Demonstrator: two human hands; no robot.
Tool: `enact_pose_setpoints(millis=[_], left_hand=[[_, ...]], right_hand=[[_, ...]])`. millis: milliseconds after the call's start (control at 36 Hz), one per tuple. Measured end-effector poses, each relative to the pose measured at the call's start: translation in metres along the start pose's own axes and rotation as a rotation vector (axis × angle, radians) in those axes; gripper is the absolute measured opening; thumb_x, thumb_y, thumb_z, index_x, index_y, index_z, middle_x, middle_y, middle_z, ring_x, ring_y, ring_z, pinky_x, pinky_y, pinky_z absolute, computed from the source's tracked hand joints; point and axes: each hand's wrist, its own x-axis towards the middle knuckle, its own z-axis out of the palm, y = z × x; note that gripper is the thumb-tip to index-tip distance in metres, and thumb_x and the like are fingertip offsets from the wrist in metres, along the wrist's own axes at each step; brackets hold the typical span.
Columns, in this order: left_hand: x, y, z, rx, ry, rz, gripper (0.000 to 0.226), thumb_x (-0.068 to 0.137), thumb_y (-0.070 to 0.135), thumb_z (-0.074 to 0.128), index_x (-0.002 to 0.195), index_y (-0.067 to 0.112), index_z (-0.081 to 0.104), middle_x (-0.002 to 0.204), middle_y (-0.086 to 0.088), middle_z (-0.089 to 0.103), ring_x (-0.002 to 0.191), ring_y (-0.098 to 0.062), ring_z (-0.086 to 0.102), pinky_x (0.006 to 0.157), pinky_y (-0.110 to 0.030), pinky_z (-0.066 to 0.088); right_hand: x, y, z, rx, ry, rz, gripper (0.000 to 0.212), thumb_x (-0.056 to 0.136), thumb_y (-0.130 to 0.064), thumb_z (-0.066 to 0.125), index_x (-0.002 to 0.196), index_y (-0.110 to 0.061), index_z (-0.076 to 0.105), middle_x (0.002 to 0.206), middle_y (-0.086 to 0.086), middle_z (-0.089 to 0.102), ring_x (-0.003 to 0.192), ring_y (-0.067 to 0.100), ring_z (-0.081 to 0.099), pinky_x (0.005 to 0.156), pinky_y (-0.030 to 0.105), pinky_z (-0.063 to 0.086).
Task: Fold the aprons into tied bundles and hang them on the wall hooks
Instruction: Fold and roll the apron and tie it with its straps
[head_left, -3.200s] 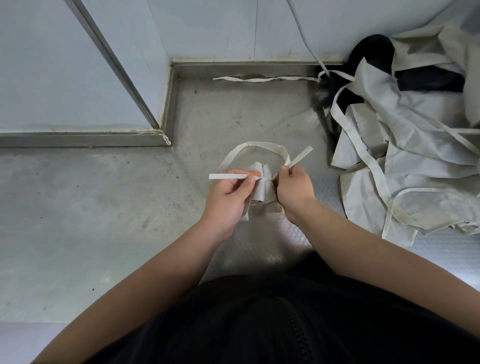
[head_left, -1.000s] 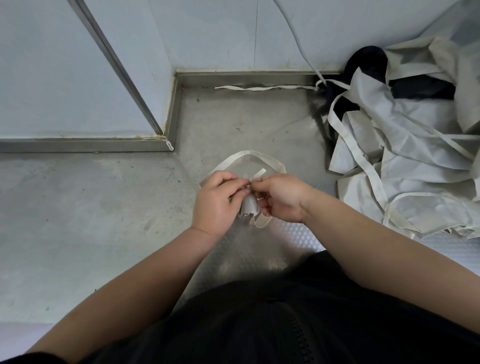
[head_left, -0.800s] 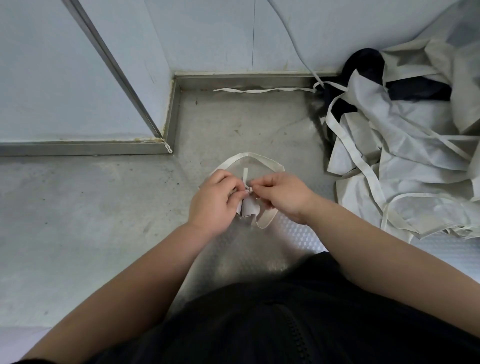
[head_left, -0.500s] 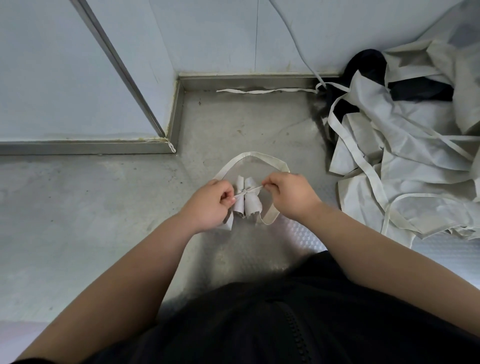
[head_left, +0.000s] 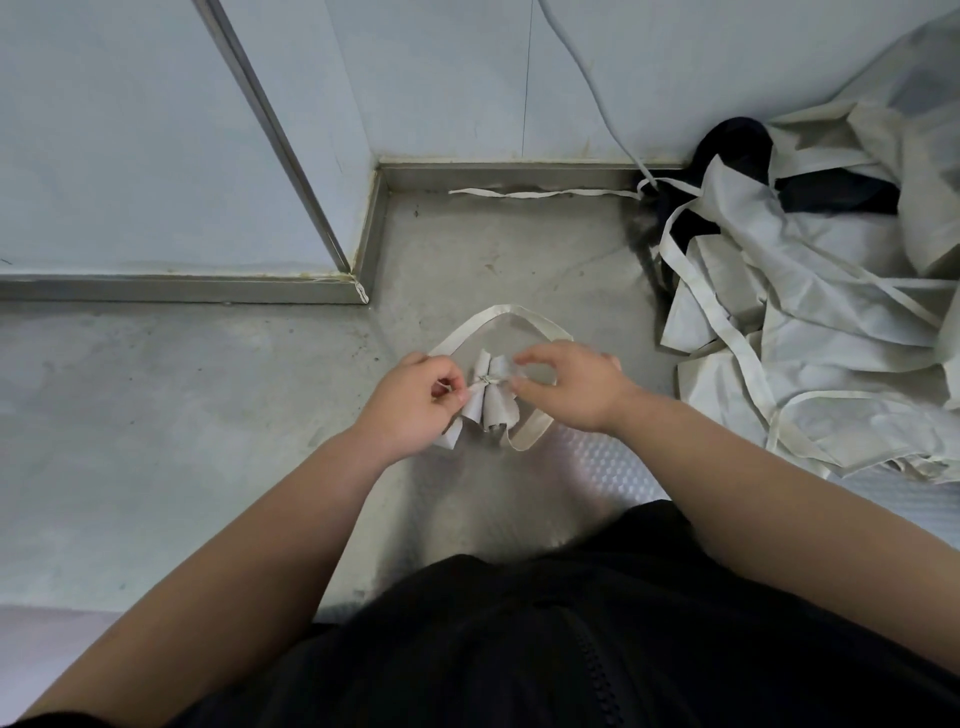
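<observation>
A small white apron bundle (head_left: 493, 402) hangs above the grey floor, cinched at its middle by a thin strap knot. Its neck loop (head_left: 498, 312) arcs out behind it, and another strap loop droops below on the right. My left hand (head_left: 410, 405) pinches the strap end just left of the knot. My right hand (head_left: 576, 387) hovers at the bundle's right side, blurred, its thumb and forefinger apart with nothing pinched between them. No wall hooks are in view.
A heap of loose white aprons (head_left: 810, 332) with tangled straps lies at the right, over a dark cloth (head_left: 737, 140). One stray strap (head_left: 540, 194) runs along the back wall. A metal skirting (head_left: 182, 288) forms a corner on the left. A grey cable (head_left: 587, 73) hangs down the wall.
Both hands pulled the strap ends apart and drew the knot tight on the bundle. Since half a second ago my right hand's fingers have spread off the strap; my left still pinches its end.
</observation>
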Motion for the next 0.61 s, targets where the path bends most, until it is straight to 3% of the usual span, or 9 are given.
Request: enact_pose_setpoints(millis=[83,194,306,389,444,528,583,611], left_hand=[[-0.005,0.005,0.006,0.001,0.021,0.025,0.015,0.087,0.011,0.063,0.079,0.022,0.056,0.094,-0.003,0.053,0.087,-0.020,0.061,0.070,-0.012,0.035],[-0.009,0.008,0.010,0.003,0.049,0.043,0.018,0.087,0.010,0.062,0.078,0.024,0.055,0.090,-0.002,0.055,0.080,-0.020,0.060,0.069,-0.017,0.036],[-0.013,0.009,0.012,-0.029,0.050,0.060,0.022,0.088,0.008,0.061,0.076,0.025,0.054,0.087,0.003,0.053,0.069,-0.011,0.055,0.066,-0.018,0.036],[-0.017,0.014,0.015,-0.033,0.064,0.060,0.019,0.088,0.008,0.059,0.078,0.023,0.055,0.086,0.005,0.052,0.072,-0.014,0.057,0.063,-0.013,0.036],[-0.018,0.016,0.017,-0.049,0.087,0.051,0.016,0.088,0.009,0.059,0.078,0.021,0.057,0.088,0.002,0.056,0.072,-0.014,0.058,0.063,-0.018,0.037],[-0.019,0.019,0.021,-0.070,0.137,-0.007,0.010,0.089,0.014,0.057,0.081,0.019,0.056,0.081,0.004,0.058,0.060,-0.006,0.052,0.058,-0.020,0.037],[-0.020,0.020,0.024,-0.124,0.108,-0.065,0.008,0.089,0.023,0.060,0.094,0.020,0.055,0.091,0.006,0.060,0.070,-0.010,0.057,0.066,-0.026,0.044],[-0.021,0.020,0.025,-0.147,0.068,-0.097,0.024,0.086,0.031,0.064,0.106,0.022,0.053,0.104,0.008,0.058,0.083,-0.011,0.059,0.075,-0.029,0.048]], right_hand=[[-0.003,-0.007,0.003,0.138,-0.009,-0.095,0.037,0.093,-0.035,0.056,0.129,-0.028,0.055,0.127,-0.007,0.059,0.121,0.011,0.052,0.105,0.029,0.034],[-0.004,-0.011,0.010,0.200,-0.026,-0.094,0.025,0.096,-0.025,0.053,0.118,-0.020,0.063,0.111,-0.001,0.065,0.097,0.018,0.063,0.084,0.022,0.044],[-0.005,-0.009,0.008,0.132,-0.005,-0.078,0.014,0.097,-0.022,0.049,0.098,-0.014,0.061,0.089,-0.001,0.058,0.083,0.019,0.052,0.071,0.026,0.038],[-0.010,-0.003,0.009,0.181,-0.037,-0.063,0.011,0.099,-0.019,0.041,0.093,-0.016,0.050,0.092,0.003,0.059,0.084,0.019,0.052,0.069,0.026,0.036],[-0.012,-0.002,0.013,0.230,-0.052,-0.025,0.013,0.100,-0.020,0.037,0.096,-0.014,0.047,0.095,0.004,0.059,0.084,0.020,0.052,0.069,0.026,0.036],[-0.014,0.002,0.016,0.334,-0.068,0.034,0.015,0.101,-0.024,0.036,0.097,-0.014,0.046,0.091,0.005,0.055,0.082,0.021,0.049,0.068,0.027,0.037],[-0.015,0.004,0.014,0.387,-0.087,0.045,0.016,0.100,-0.027,0.037,0.102,-0.016,0.048,0.097,0.005,0.058,0.088,0.021,0.052,0.075,0.030,0.041],[-0.015,0.005,0.013,0.403,-0.096,0.049,0.018,0.101,-0.027,0.037,0.108,-0.017,0.050,0.104,0.006,0.059,0.095,0.022,0.054,0.083,0.031,0.042]])
